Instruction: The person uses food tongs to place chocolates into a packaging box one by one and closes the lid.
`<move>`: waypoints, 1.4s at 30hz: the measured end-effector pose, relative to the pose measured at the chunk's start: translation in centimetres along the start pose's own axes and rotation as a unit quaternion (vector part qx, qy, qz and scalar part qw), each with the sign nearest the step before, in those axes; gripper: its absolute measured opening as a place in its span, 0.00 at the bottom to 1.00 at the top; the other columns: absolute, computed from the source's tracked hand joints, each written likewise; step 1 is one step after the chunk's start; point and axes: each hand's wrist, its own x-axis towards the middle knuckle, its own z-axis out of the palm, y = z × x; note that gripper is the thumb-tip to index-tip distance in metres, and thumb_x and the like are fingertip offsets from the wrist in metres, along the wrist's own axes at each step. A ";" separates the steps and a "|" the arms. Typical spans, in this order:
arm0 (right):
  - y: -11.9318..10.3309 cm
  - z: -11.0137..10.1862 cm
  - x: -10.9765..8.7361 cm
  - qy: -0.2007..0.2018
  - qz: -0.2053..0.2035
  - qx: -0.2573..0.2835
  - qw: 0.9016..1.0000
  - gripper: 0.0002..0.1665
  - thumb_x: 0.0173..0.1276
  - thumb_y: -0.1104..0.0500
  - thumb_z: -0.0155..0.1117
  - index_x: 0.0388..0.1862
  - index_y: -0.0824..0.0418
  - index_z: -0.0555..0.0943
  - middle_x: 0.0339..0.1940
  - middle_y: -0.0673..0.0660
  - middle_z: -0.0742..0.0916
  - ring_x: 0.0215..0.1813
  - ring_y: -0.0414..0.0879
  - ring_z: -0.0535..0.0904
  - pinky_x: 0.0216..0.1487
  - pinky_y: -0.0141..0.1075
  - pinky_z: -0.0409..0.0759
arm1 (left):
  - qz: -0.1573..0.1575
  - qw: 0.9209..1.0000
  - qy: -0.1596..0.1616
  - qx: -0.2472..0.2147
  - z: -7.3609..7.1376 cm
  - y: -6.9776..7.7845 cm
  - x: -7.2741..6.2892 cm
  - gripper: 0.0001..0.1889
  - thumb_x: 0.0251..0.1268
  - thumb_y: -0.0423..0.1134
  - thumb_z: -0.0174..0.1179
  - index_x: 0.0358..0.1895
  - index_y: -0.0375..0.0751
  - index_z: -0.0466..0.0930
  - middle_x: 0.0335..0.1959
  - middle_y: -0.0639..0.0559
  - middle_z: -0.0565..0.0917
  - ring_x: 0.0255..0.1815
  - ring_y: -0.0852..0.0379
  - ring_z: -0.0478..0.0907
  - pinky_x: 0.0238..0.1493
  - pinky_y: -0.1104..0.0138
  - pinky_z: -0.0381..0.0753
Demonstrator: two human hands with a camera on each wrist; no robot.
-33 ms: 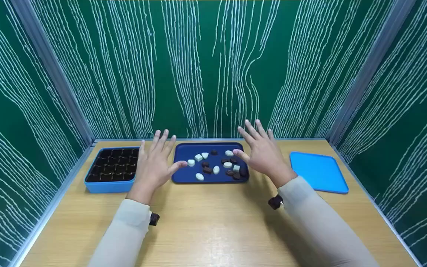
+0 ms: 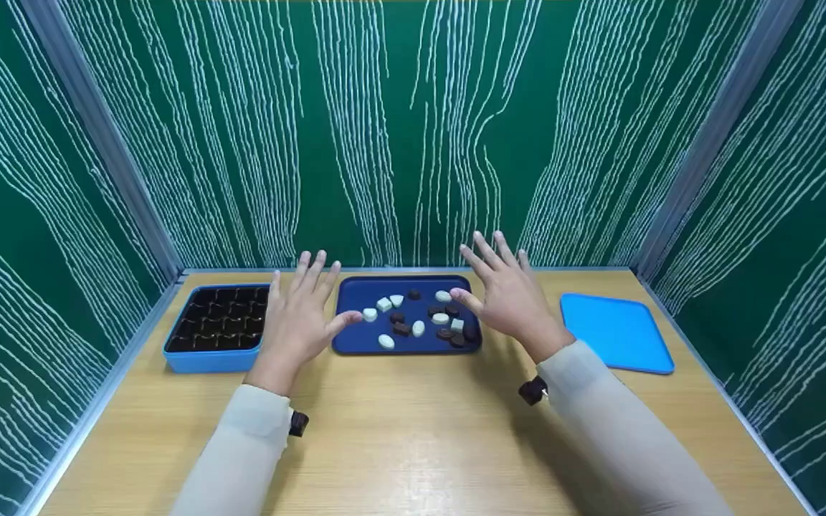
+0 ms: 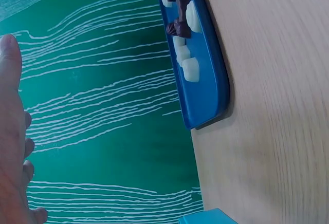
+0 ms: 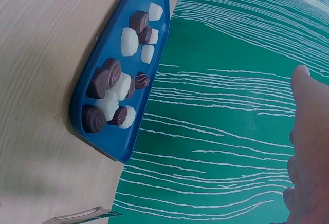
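A dark blue tray (image 2: 355,344) lies at the back middle of the table, with several white chocolates (image 2: 419,328) and dark chocolates (image 2: 401,329) scattered on it. My left hand (image 2: 298,322) hovers with spread fingers between the tray and a light blue box (image 2: 212,361), hiding the box's right edge. A dark brown insert (image 2: 219,319) of small compartments fills that box. Above the tray's right side my right hand (image 2: 513,301) is held up, its fingers also spread. Neither hand holds anything. Both wrist views show the tray apart from the hands.
A flat light blue lid (image 2: 617,331) lies on the table to the right of the tray. Green walls (image 2: 413,143) with wavy white lines enclose the wooden table (image 2: 413,430) at the back and sides. Grey metal posts (image 2: 707,136) stand at the corners.
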 end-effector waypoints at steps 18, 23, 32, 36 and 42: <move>-2.0 1.3 -0.6 -0.018 -0.012 0.011 1.000 0.54 0.83 0.18 0.50 0.97 0.39 0.55 1.00 0.50 0.51 1.00 0.61 0.39 0.96 0.72 0.41 | -0.049 0.998 -0.015 -0.027 -0.6 -5.4 -0.8 0.56 0.78 0.87 0.33 0.96 0.54 0.51 0.98 0.44 0.48 0.99 0.37 0.41 0.95 0.30 0.35; -4.5 2.6 -0.6 -0.036 -0.043 0.016 0.998 0.52 0.84 0.20 0.51 0.97 0.40 0.57 1.00 0.50 0.52 1.00 0.60 0.39 0.96 0.69 0.44 | -0.124 0.989 -0.046 -0.069 -0.5 -10.4 -1.7 0.46 0.90 0.74 0.39 0.93 0.44 0.60 0.95 0.32 0.54 0.96 0.28 0.45 0.92 0.24 0.42; -11.6 6.2 -0.6 -0.089 -0.131 0.008 0.987 0.52 0.83 0.17 0.44 0.97 0.36 0.54 0.99 0.45 0.49 0.99 0.57 0.39 0.96 0.68 0.45 | -0.232 0.960 -0.137 -0.080 -0.1 -18.6 -4.5 0.41 0.93 0.57 0.50 0.90 0.28 0.56 0.90 0.16 0.48 0.90 0.14 0.45 0.86 0.20 0.54; -14.7 7.8 -0.8 -0.105 -0.170 -0.028 0.979 0.52 0.82 0.15 0.36 0.97 0.34 0.51 0.99 0.45 0.49 0.99 0.58 0.43 0.96 0.67 0.45 | -0.260 0.947 -0.160 -0.095 0.1 -20.3 -5.7 0.46 0.92 0.59 0.53 0.92 0.27 0.49 0.91 0.17 0.43 0.90 0.13 0.40 0.87 0.19 0.51; -18.8 9.8 -0.8 -0.131 -0.203 -0.043 0.970 0.49 0.85 0.19 0.43 0.96 0.35 0.56 0.99 0.45 0.54 0.99 0.57 0.46 0.96 0.66 0.49 | -0.272 0.940 -0.161 -0.127 0.7 -20.7 -6.4 0.50 0.92 0.61 0.51 0.93 0.30 0.37 0.93 0.22 0.36 0.92 0.15 0.33 0.88 0.20 0.42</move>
